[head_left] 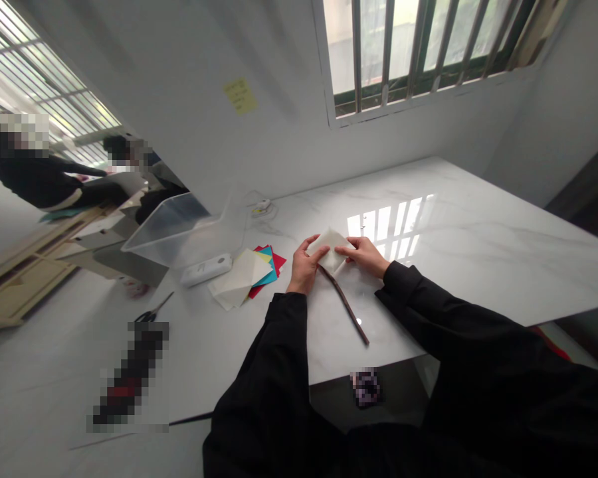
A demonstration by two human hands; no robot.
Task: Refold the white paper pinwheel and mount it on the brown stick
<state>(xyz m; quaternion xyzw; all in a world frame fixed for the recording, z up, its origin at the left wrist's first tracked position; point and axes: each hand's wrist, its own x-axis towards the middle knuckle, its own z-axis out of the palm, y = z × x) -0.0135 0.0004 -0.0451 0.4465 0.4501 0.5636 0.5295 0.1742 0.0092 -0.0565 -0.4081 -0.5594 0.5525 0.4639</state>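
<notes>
A cream-white sheet of paper (331,240) is held up between both hands over the table. My left hand (306,265) is closed on its left side, thumb laid across the front. On the opposite side my right hand (365,255) pinches the same sheet, its thumb near the middle. Below the paper a thin dark brown stick (347,304) lies slantwise on the tabletop, its upper end close to my left hand. Left of my hands lies a loose stack of coloured paper (252,272), with cream, yellow, blue and red sheets.
A white glue gun-like or remote-like device (206,270) lies beside a clear plastic bin (174,229). Scissors (152,312) rest at the left of the white marbled table (488,232). A small white corded object (262,208) is near the wall. Two people sit at far left.
</notes>
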